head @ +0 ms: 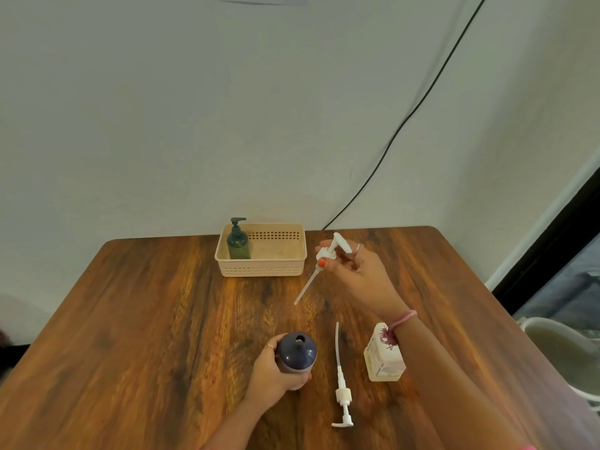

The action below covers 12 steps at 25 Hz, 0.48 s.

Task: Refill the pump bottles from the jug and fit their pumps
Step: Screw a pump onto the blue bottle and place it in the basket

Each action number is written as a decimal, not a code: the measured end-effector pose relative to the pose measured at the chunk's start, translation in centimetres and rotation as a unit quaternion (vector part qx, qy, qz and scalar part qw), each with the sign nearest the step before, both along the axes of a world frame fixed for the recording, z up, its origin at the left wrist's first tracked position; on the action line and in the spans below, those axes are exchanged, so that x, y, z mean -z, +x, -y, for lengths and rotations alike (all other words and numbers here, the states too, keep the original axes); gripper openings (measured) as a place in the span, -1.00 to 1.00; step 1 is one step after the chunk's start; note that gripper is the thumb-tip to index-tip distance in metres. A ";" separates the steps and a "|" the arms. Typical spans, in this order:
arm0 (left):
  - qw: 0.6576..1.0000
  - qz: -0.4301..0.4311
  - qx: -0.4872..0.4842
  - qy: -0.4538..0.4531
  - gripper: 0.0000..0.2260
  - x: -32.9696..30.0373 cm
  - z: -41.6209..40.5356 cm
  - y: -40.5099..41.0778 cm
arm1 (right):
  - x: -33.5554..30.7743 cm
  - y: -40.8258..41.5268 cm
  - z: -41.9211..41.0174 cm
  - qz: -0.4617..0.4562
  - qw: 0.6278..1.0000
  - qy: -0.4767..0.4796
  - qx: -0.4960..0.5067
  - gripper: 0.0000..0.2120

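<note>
Right grip [352, 266] pinches a white pump [326, 258], tube slanting; left grip [276, 378] clasps the open dark bottle [297, 352].

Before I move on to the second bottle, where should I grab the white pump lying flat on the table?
Take the spare pump by its ribbed screw collar, the thickest part, coming straight down with fingers either side. It lies flat, tube pointing away and spout nearest you, so the collar gives the firmest hold; the thin tube would probably bend. The right hand already holds another pump, so it would need freeing first.
</note>
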<state>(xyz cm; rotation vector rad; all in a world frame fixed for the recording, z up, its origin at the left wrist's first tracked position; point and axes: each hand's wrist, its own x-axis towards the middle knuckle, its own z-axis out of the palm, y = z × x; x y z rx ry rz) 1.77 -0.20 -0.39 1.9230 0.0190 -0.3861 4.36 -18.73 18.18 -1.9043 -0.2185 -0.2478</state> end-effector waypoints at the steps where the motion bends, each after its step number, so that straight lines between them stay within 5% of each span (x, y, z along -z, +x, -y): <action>1: 1.000 0.016 -0.012 -0.010 -0.25 -0.7 0.0 0.3 | -0.7 0.1 0.1 0.009 1.000 -0.001 0.004 -0.79; 12: 0.985 0.136 -0.040 -0.097 -0.26 -12.9 0.0 4.1 | -10.7 2.1 0.1 0.106 0.993 0.048 -0.029 -0.80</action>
